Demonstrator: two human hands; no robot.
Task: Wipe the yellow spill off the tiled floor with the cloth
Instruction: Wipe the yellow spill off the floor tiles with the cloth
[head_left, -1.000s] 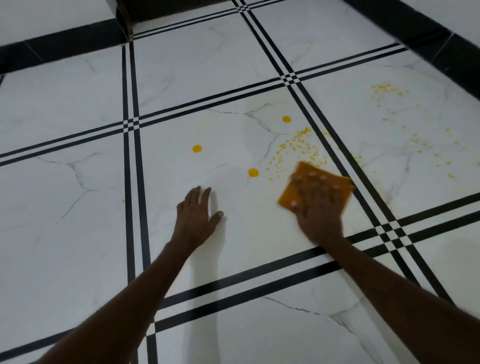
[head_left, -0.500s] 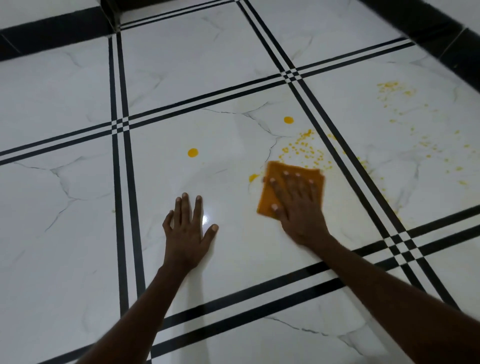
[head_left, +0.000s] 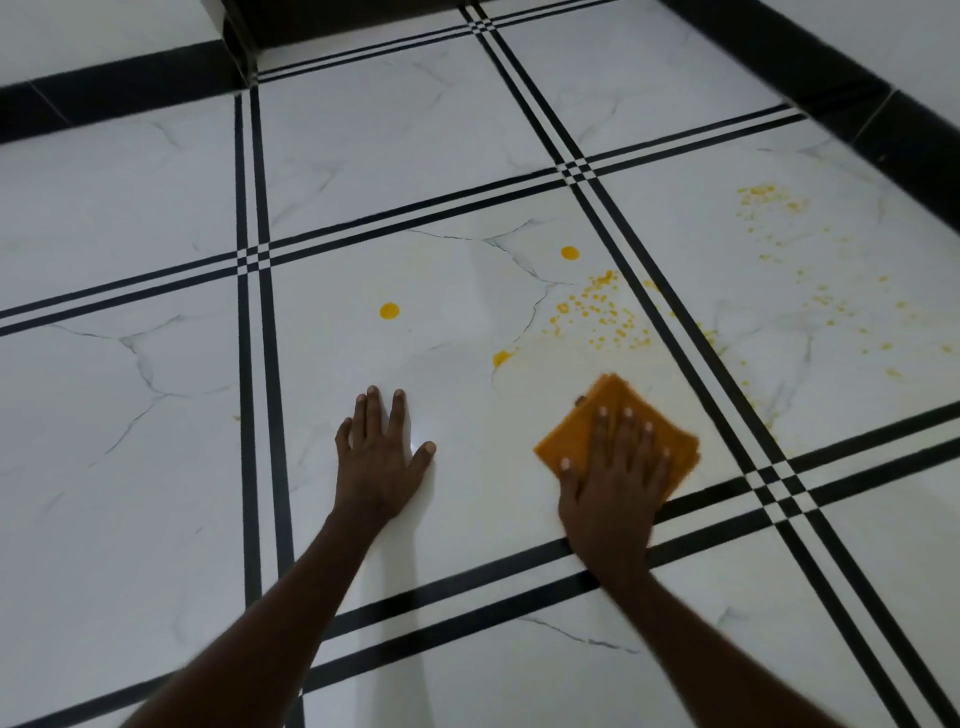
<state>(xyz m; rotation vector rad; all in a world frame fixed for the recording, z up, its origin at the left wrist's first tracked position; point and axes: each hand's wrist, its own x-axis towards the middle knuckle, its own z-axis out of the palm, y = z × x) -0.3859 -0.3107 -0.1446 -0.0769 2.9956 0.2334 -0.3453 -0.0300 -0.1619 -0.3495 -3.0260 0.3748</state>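
An orange folded cloth (head_left: 613, 410) lies flat on the white tiled floor (head_left: 156, 467), pressed down under my right hand (head_left: 613, 478), fingers spread on top. Just beyond the cloth the yellow spill (head_left: 597, 312) shows as a cluster of small droplets, with a smeared blob (head_left: 501, 357) at its left and two round drops (head_left: 389, 310) (head_left: 569, 252) farther off. More fine yellow specks (head_left: 769, 200) scatter over the tile to the right. My left hand (head_left: 379, 457) rests palm-down on the floor, fingers apart, holding nothing.
Black double stripes (head_left: 254, 364) cross the white marble tiles in a grid. A black skirting band (head_left: 831, 78) runs along the walls at the back and right, meeting a dark corner (head_left: 239, 31) at the top left.
My right hand has dragged the cloth back toward me and to the right, away from the droplets. A faint wiped streak shows where it passed. My left hand stays planted.
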